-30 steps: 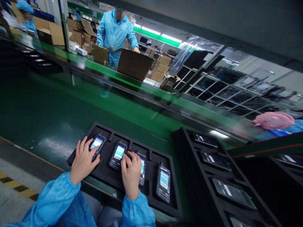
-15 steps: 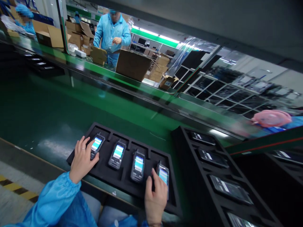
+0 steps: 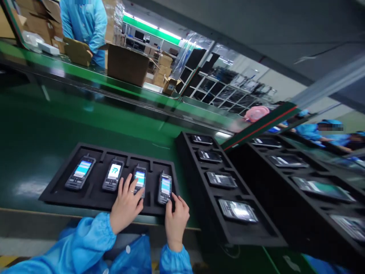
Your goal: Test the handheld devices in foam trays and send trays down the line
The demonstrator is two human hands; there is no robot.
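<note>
The handsets had dark plastic housings with glossy lit screens and sat in a matt black foam tray on a glossy, smooth green conveyor belt, near brown cardboard boxes and thin, slightly shiny blue cloth sleeves.

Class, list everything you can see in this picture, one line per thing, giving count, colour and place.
foam tray: one, black, on the belt, nearest the person
handsets: four, dark with lit screens, side by side in that tray
conveyor belt: one, green, running across the view
stacked trays: several, black, right of the foam tray, holding more devices
cardboard boxes: several, brown, beyond the belt
co-worker: one, blue coat, standing by the boxes
left hand: fingers on the third handset from the left, ring worn
right hand: fingers at the bottom of the fourth handset
</note>
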